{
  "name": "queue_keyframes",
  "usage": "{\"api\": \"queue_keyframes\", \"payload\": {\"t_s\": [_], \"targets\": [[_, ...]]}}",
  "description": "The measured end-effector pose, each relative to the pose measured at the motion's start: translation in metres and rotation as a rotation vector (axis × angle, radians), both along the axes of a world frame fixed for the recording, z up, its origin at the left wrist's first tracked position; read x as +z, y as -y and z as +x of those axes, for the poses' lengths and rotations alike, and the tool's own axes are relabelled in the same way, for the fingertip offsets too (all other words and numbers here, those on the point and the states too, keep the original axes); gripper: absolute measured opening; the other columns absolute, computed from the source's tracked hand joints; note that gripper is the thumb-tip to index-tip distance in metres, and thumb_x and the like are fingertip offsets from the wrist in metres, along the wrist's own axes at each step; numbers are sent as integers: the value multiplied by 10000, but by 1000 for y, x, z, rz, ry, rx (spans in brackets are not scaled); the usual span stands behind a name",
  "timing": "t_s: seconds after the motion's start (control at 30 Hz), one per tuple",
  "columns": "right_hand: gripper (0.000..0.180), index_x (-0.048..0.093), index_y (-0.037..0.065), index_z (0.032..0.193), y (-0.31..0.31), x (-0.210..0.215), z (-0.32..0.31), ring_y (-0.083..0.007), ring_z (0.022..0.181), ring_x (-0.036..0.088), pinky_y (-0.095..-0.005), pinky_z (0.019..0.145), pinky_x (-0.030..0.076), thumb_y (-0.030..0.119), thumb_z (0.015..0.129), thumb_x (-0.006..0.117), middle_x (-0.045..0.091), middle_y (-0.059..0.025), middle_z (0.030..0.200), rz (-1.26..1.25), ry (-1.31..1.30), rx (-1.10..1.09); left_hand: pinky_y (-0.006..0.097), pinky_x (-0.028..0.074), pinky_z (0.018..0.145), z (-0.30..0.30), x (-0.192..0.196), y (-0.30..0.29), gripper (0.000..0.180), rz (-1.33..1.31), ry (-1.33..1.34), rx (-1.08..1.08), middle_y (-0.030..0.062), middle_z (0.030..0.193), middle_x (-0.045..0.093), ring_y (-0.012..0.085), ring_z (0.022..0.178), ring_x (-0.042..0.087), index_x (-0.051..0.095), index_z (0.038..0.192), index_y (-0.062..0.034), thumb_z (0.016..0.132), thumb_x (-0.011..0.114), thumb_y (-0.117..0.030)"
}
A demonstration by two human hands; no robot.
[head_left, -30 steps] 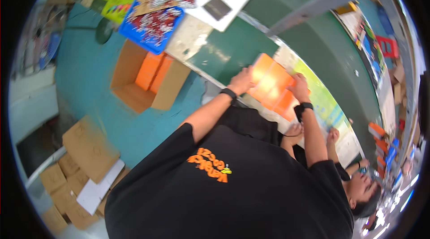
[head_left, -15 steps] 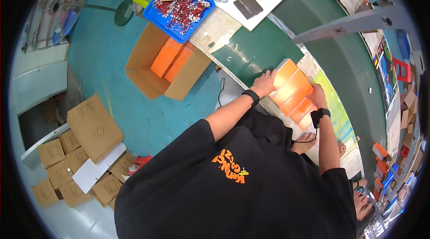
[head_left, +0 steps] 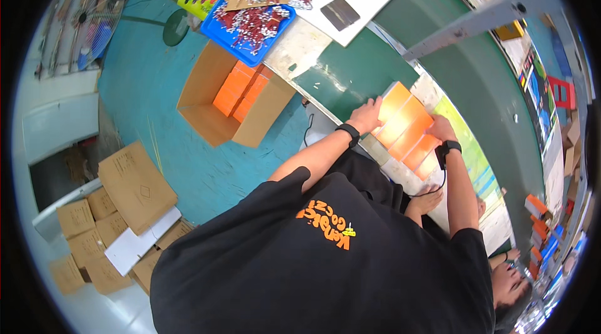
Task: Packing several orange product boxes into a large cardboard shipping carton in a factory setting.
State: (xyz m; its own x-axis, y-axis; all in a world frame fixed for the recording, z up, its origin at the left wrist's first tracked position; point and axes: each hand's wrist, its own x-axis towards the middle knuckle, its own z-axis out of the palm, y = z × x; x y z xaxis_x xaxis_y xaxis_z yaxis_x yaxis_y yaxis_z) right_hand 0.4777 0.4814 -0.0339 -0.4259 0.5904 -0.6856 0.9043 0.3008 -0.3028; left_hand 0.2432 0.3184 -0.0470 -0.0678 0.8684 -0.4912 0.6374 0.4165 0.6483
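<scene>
A row of several small orange boxes (head_left: 405, 126) with pale ends stands pressed together on the workbench in front of me. My left hand (head_left: 366, 116), a black band on its wrist, grips the left side of the row near its far end. On the opposite side, my right hand (head_left: 443, 129) holds the boxes, the fingers partly hidden behind them; a black device with a cable is strapped to that wrist. Both hands are closed against the row, squeezing it from either side.
An open carton (head_left: 263, 108) holding more orange boxes stands left of the bench. A blue tray (head_left: 250, 57) heaped with red-and-white wire bundles lies farther off. Another person's hand (head_left: 427, 200) rests by the row's near end. Brown cartons (head_left: 134, 184) are piled at left.
The whole view has shifted slightly. My hands keep their hold on both sides of the orange boxes, which show no clear movement on the bench.
</scene>
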Motion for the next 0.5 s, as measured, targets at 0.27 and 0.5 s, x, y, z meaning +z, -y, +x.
{"api": "queue_keyframes", "payload": {"t_s": [0.27, 0.5], "targets": [[548, 574, 17, 1125, 6, 3, -1, -253, 862, 623, -354, 765, 493, 223, 643, 733, 656, -135, 940, -140, -93, 93, 465, 475, 824, 16, -16, 12, 761, 8, -8, 123, 202, 1154, 456, 361, 1069, 498, 272, 1307, -27, 696, 701, -177], [477, 601, -32, 1054, 0, 0, 1, -233, 850, 628, -333, 783, 493, 114, 627, 753, 660, -136, 950, -271, -189, 18, 487, 453, 850, 12, -1, 10, 631, -13, 89, 138, 203, 1226, 426, 353, 1134, 459, 289, 1348, -42, 780, 556, -111]]}}
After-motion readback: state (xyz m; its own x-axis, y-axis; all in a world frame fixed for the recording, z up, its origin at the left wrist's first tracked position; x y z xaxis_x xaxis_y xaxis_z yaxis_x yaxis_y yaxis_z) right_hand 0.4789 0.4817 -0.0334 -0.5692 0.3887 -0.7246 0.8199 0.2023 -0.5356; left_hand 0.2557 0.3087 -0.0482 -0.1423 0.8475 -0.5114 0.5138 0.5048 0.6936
